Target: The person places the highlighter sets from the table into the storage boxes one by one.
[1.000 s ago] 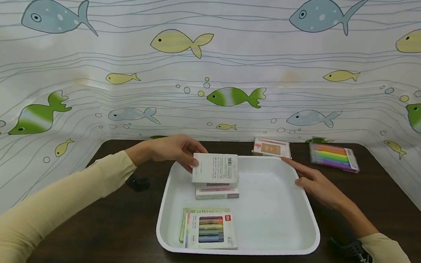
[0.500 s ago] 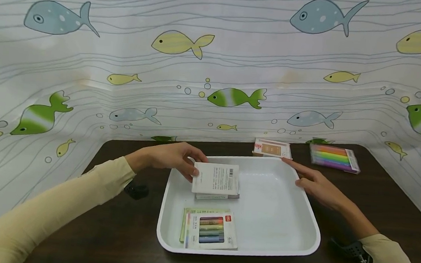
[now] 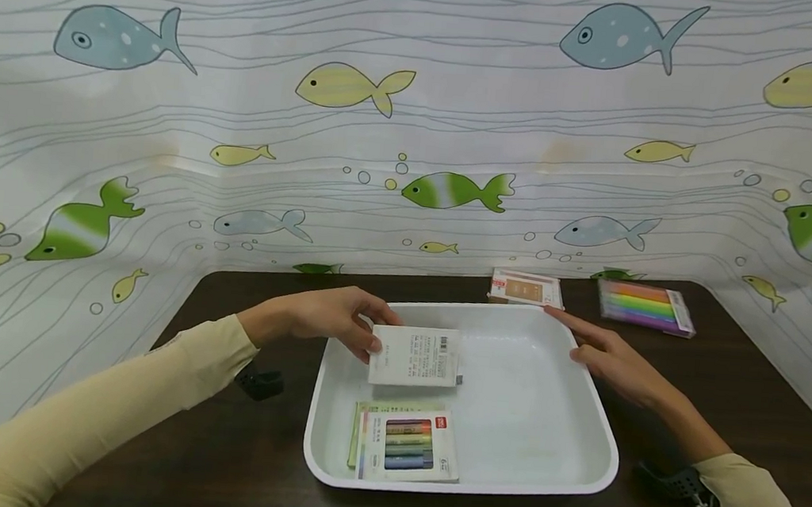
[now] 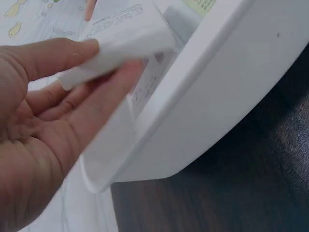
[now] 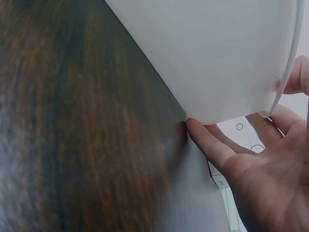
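Observation:
A flat white box [image 3: 414, 356] with printed text and a barcode is pinched by my left hand [image 3: 332, 318], thumb on top and fingers beneath. In the left wrist view the white box sits tilted over a second box [image 4: 153, 79], which the head view mostly hides. Both are at the left of a white tray [image 3: 530, 406]. Nearer the tray's front, a pack of coloured sticks [image 3: 408, 447] with a window lies over a green pack [image 3: 354, 432]. My right hand [image 3: 615, 361] rests at the tray's back right corner, its index finger stretched along the outside.
Behind the tray stands a box with a brown panel [image 3: 525, 287]. A clear pack with rainbow-coloured contents [image 3: 641, 305] lies at the back right. All stand on a dark wooden table [image 3: 219, 446], bordered by a fish-patterned sheet [image 3: 351, 225].
My left hand has brought the flat white box down and toward me, so it now covers nearly all of the box beneath. The right hand and the tray have stayed put.

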`<state>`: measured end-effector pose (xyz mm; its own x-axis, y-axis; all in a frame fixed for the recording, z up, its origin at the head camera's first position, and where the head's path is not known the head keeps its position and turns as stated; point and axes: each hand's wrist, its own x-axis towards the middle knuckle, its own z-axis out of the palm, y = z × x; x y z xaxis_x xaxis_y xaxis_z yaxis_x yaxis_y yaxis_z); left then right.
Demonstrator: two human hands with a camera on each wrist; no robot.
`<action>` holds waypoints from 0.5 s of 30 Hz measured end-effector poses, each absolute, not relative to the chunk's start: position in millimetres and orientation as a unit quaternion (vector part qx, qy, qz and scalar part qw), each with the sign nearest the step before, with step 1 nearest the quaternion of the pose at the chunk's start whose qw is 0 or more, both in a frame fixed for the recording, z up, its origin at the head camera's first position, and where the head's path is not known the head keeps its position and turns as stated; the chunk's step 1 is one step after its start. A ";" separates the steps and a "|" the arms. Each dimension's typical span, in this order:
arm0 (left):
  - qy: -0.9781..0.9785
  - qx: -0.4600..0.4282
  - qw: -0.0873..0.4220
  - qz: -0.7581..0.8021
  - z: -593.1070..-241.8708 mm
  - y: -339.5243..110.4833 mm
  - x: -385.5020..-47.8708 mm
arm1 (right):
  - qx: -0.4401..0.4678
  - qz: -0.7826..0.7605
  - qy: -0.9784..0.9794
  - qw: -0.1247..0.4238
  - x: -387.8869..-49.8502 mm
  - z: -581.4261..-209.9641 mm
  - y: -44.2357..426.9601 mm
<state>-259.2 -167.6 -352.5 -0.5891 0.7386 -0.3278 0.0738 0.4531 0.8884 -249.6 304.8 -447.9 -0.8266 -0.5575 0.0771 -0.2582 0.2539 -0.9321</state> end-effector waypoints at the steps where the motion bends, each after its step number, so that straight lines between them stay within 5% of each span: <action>1: 0.785 0.268 0.352 0.433 -350.9 -169.0 -259.3 | -0.262 -0.551 0.781 0.135 -249.5 -448.2 304.9; 7: 0.845 0.278 0.244 0.385 -329.5 -178.6 -259.4 | -0.262 -0.556 0.777 0.137 -249.5 -448.3 303.7; 15: 0.841 0.283 0.218 0.406 -333.4 -197.4 -256.0 | -0.260 -0.556 0.778 0.137 -249.1 -448.4 303.6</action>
<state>-256.0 -197.4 -333.4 -0.7444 0.6535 -0.1368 0.2992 0.5098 0.8066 -249.1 303.6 -448.4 -0.8271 -0.5567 0.0768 -0.2530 0.2468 -0.9354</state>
